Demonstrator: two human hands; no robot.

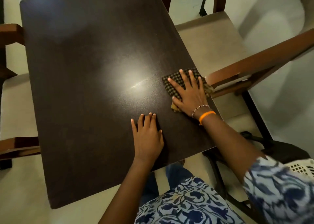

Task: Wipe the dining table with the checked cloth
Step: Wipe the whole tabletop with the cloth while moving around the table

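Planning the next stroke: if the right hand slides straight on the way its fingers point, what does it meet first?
Nothing on the table: the right hand, flat on the cloth, points up along the right edge. That strip looks bare; it may slip off beside the chair.

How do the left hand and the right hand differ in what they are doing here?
The right hand presses flat on the checked cloth at the dining table's right edge; the left hand rests on bare tabletop. The right hand's fingers are spread; the left hand's lie close together. The right wrist wears bracelets; the left wrist is bare. Both lie palm down.
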